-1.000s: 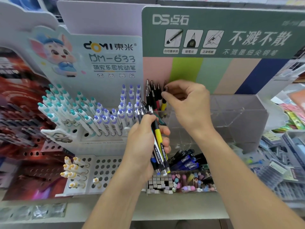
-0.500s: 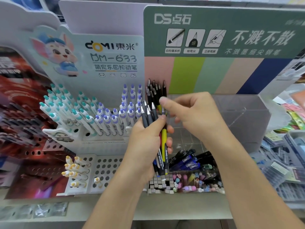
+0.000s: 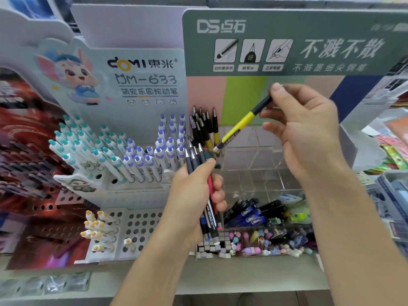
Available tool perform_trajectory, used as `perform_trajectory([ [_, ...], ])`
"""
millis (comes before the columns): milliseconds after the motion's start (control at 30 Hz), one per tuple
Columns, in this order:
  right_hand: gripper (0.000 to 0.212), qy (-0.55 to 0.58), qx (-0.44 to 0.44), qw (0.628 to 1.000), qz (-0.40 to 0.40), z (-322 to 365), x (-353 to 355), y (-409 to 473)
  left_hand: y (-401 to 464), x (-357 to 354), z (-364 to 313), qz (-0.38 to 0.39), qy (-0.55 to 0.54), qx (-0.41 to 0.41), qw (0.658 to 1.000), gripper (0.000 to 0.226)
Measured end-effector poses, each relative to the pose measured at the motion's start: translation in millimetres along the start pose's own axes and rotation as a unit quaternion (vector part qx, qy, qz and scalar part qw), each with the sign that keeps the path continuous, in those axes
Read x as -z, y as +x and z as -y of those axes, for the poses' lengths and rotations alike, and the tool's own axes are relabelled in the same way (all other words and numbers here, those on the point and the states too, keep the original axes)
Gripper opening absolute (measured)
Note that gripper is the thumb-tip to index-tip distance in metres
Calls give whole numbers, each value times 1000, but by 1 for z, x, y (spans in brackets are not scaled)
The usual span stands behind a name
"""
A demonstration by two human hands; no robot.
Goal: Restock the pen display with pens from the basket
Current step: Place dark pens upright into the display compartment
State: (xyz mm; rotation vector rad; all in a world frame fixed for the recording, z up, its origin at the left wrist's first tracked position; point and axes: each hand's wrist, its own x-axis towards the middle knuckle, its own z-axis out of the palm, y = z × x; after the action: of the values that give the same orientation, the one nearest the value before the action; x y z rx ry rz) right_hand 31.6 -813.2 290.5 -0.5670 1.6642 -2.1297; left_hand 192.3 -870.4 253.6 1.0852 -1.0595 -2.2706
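Note:
My left hand point(image 3: 194, 199) grips a bundle of pens point(image 3: 205, 195) upright in front of the shelf, dark caps up, a red and a blue barrel among them. My right hand point(image 3: 306, 131) pinches the black end of a yellow pen point(image 3: 240, 125), which slants down to the left. Its tip sits at the front edge of the clear acrylic pen display point(image 3: 254, 164), beside several black pens point(image 3: 204, 127) standing in the display's leftmost slot. The other compartments of the display hold nothing. No basket shows.
A white tiered rack point(image 3: 136, 184) with teal and purple capped pens stands left of the display. Below it is a perforated rack point(image 3: 141, 226) with a few yellow capped pens. Loose dark pens point(image 3: 251, 215) and pastel erasers point(image 3: 258, 241) lie under the display. Packaged goods crowd the right edge.
My right hand has pulled the yellow pen out of the bundle, lifted it up and right, and tilted its tip toward the display slot. The left hand holds the bundle steady.

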Motion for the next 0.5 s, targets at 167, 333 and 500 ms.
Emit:
perform_trajectory([
  [167, 6, -199, 154, 967, 48, -19, -19, 7, -1, -1, -2, 1, -16, 12, 1000, 17],
  [333, 9, -309, 162, 931, 107, -42, -32, 9, -4, 0, -5, 8, -34, 11, 999, 9],
  [500, 7, -285, 122, 944, 114, -51, -38, 9, -3, 3, -5, 10, -19, -1, 1000, 8],
])
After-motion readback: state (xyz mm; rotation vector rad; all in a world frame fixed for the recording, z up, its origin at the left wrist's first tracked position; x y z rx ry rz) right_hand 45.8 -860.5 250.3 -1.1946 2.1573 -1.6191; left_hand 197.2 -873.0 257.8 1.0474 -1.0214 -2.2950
